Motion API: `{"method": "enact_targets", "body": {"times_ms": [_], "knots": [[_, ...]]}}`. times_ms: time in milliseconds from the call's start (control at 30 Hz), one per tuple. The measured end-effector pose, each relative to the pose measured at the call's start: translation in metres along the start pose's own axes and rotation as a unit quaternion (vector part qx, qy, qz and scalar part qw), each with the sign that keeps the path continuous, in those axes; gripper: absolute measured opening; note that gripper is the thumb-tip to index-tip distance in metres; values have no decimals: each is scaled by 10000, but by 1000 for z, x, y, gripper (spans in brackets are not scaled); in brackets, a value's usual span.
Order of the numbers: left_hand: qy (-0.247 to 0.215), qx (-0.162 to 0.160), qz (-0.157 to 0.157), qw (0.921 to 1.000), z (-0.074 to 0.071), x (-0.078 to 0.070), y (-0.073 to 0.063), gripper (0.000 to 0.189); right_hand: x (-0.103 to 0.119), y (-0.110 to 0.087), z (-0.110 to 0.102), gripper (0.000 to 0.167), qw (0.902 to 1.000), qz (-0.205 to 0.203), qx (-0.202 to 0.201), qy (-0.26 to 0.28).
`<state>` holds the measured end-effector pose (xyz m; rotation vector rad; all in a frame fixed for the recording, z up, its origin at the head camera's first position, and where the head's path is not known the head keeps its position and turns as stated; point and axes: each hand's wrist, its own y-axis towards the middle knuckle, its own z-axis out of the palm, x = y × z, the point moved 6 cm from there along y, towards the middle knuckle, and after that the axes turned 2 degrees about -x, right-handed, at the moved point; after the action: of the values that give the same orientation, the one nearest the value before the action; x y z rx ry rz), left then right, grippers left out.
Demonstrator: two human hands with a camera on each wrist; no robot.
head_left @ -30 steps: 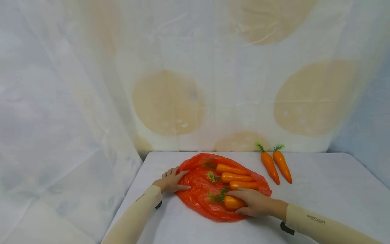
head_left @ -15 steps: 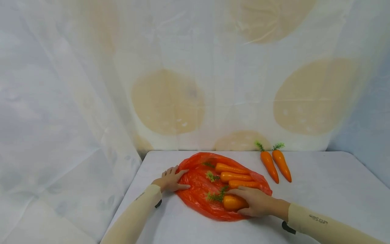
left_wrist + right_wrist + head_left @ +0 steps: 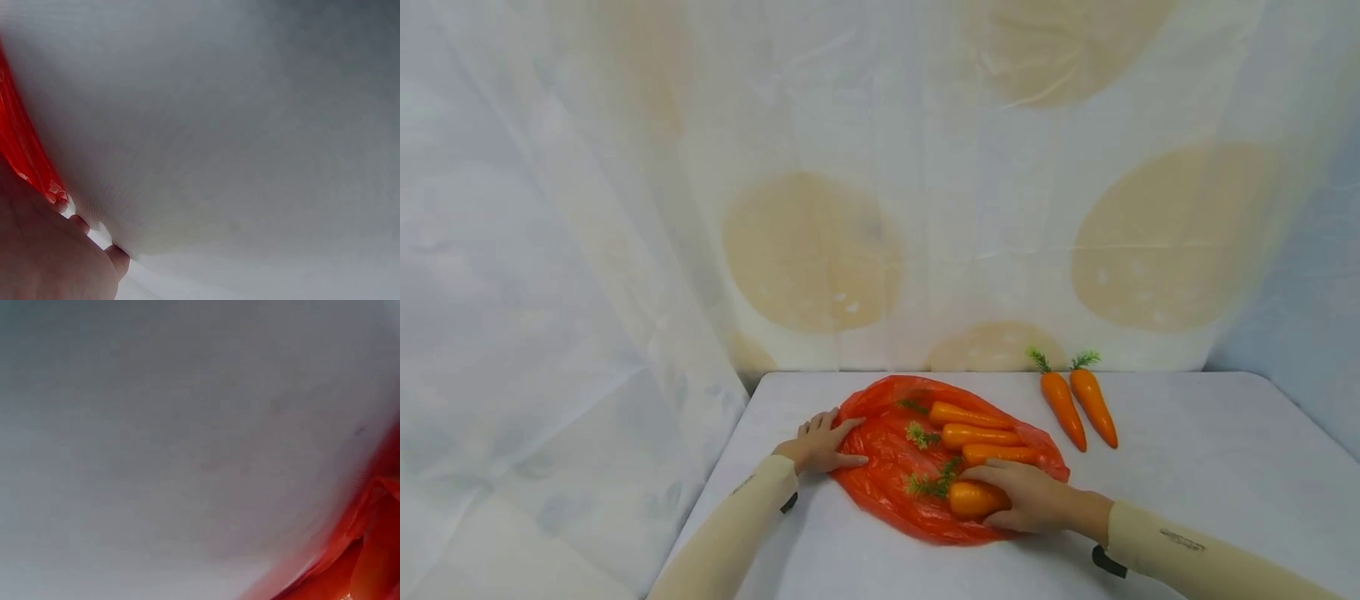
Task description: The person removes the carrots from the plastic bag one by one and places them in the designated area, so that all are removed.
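Observation:
A crinkled red plastic bag point(image 3: 891, 475) is spread on the white table. Several orange carrots with green tops lie over it side by side, among them an upper carrot point(image 3: 962, 414) and a middle carrot point(image 3: 977, 436). My left hand point(image 3: 822, 446) rests on the bag's left edge with fingers spread; the left wrist view shows the hand point(image 3: 56, 250) beside the red plastic point(image 3: 25, 140). My right hand point(image 3: 1026, 496) grips the nearest carrot point(image 3: 973, 500), thumb on the near side and fingers over the far side. Its tip is hidden under the palm.
Two more carrots lie at the back right, a left one point(image 3: 1063, 412) and a right one point(image 3: 1094, 408), leafy tops toward the wall. The white table point(image 3: 1195, 475) extends to the right. A pale curtain with tan spots point(image 3: 812, 250) hangs behind the table's back edge.
Almost nothing differs. Since a second ago, my right hand has slid very slightly right along the nearest carrot. The left hand and the bag stay in place.

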<state>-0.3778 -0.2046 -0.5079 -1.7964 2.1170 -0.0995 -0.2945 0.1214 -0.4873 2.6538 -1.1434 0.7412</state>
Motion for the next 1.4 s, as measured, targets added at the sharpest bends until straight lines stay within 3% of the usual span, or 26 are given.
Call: {"method": "enact_targets", "body": {"times_ms": [367, 733, 967, 1200, 1400], "knots": [[9, 35, 48, 10000, -3, -4, -4, 84, 5, 2, 4, 55, 9994, -217, -117, -248], [54, 37, 63, 10000, -5, -5, -5, 83, 11, 4, -2, 65, 9989, -328, -314, -125], [80, 39, -36, 10000, 4, 3, 5, 84, 19, 4, -26, 71, 9929, -487, -1053, 267], [-24, -9, -78, 10000, 6, 4, 8, 84, 23, 0, -53, 75, 9737, -512, -2217, 142], [27, -12, -87, 10000, 6, 5, 9, 84, 21, -2, -60, 76, 9703, -393, -2375, 232]]}}
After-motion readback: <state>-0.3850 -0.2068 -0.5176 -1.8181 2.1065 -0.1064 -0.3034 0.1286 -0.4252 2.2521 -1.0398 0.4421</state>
